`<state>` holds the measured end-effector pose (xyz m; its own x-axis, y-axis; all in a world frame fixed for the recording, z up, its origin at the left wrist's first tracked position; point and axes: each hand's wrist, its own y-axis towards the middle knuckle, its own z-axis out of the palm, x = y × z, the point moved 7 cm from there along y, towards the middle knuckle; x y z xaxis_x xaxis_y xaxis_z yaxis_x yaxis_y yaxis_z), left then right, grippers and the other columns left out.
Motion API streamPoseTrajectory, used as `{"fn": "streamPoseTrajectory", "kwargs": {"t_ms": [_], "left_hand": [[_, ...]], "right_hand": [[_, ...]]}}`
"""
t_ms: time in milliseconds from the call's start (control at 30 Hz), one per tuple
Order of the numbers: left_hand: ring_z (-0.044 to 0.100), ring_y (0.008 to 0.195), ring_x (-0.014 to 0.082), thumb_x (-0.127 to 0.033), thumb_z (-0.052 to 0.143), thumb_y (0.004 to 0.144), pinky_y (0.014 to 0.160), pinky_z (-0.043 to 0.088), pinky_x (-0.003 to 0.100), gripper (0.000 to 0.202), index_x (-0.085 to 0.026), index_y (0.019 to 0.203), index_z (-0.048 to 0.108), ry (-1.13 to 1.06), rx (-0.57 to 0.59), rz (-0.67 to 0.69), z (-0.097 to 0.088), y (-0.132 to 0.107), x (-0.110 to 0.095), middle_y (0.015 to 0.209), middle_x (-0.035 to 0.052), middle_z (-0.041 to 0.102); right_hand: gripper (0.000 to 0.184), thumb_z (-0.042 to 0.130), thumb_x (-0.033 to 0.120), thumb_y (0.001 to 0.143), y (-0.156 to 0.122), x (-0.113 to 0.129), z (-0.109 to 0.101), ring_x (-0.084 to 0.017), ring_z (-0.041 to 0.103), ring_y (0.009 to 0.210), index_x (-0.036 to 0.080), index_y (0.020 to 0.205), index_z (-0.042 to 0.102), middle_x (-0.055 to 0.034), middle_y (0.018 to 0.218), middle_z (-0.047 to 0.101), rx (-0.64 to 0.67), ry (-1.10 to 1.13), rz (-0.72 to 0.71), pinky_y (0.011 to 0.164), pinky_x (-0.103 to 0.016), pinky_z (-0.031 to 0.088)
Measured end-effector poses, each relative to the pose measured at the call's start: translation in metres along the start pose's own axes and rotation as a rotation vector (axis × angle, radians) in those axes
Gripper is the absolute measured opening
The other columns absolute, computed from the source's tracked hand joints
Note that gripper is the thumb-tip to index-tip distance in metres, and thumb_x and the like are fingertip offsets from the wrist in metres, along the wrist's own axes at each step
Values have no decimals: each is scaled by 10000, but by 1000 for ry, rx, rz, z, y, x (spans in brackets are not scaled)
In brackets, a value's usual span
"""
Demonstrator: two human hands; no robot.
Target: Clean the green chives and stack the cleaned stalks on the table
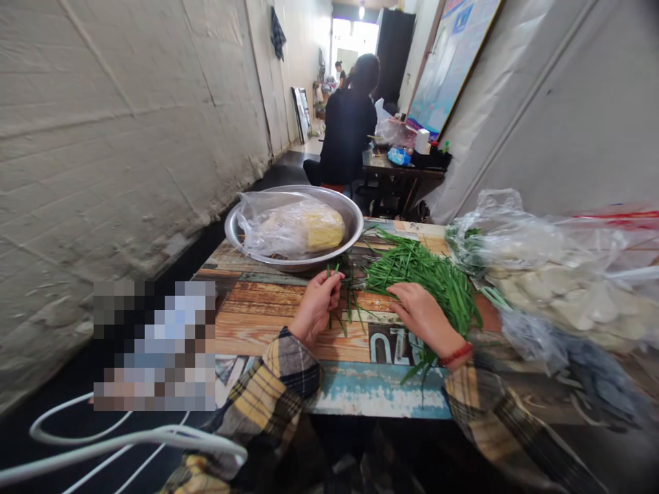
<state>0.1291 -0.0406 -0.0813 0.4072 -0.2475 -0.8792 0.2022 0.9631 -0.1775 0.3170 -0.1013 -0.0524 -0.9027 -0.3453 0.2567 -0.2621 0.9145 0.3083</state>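
While the green stalks point(419, 267) lie heaped right of ctr on the table point(252, 317), L hand point(318, 302) pinches a few strands; R hand point(425, 314) is at the heap's near edge, grip can't tell. Prob. sorting; next move calls for a light pinch. Metal bowl point(288, 265) far L, plastic bags point(540, 240) R.

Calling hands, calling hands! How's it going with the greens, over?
Left hand: few blades in its grip. Right hand: at near edge of greens, grip unclear. Greens: loosely piled on table. Bowl: just beyond left hand, seemingly not blocking.
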Motion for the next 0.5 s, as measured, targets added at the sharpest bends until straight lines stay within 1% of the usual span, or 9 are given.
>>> {"fn": "streamPoseTrajectory", "kwargs": {"t_ms": [100, 167, 233, 300, 367, 433, 500], "left_hand": [[234, 346, 11, -329, 672, 675, 355, 78, 166, 248, -148, 797, 555, -11, 26, -11, 1, 0, 2, 517, -89, 360], [222, 343, 12, -335, 654, 698, 356, 81, 168, 238, -150, 809, 554, -19, 32, -17, 2, 0, 3, 516, -88, 360], [239, 347, 12, -337, 646, 708, 357, 96, 165, 230, -151, 805, 550, -28, 34, -24, 2, -1, 3, 528, -82, 376], [292, 367, 15, -343, 650, 704, 361, 141, 159, 236, -150, 793, 548, -35, 34, -31, 3, -3, 3, 555, -69, 407], [345, 396, 21, -359, 661, 692, 371, 187, 157, 257, -147, 787, 551, -35, 33, -41, 5, -5, 3, 587, -55, 440], [344, 401, 20, -375, 677, 678, 370, 176, 158, 285, -143, 792, 557, -20, 33, -50, 7, -6, 5, 601, -52, 451], [297, 386, 15, -383, 694, 667, 362, 121, 165, 301, -146, 779, 548, 11, 28, -59, 9, -7, 7, 573, -65, 419]], "right_hand": [[265, 553, 231, 840, 20, -9, 14, -271, 524, 1015, 179, 1086, 637, -112, 1121, 632, -13, -203, 60, 824, -413, 435], [190, 553, 228, 845, 29, -12, 17, -266, 523, 985, 198, 986, 676, -98, 1077, 646, -12, -245, 66, 792, -404, 419], [166, 532, 225, 860, 34, -14, 18, -252, 530, 954, 207, 870, 696, -85, 1014, 663, -40, -221, 71, 780, -392, 405], [190, 518, 241, 871, 36, -15, 15, -233, 545, 924, 205, 814, 695, -78, 964, 671, -107, -111, 74, 785, -377, 405], [213, 511, 280, 875, 35, -12, 12, -210, 569, 878, 197, 787, 687, -71, 910, 674, -167, 95, 63, 782, -349, 418], [245, 516, 341, 866, 34, -10, 10, -189, 583, 797, 184, 764, 674, -62, 834, 669, -189, 343, 87, 734, -314, 433], [284, 532, 414, 841, 33, -10, 12, -165, 568, 694, 174, 757, 659, -40, 756, 650, -160, 591, 188, 643, -281, 425]]}}
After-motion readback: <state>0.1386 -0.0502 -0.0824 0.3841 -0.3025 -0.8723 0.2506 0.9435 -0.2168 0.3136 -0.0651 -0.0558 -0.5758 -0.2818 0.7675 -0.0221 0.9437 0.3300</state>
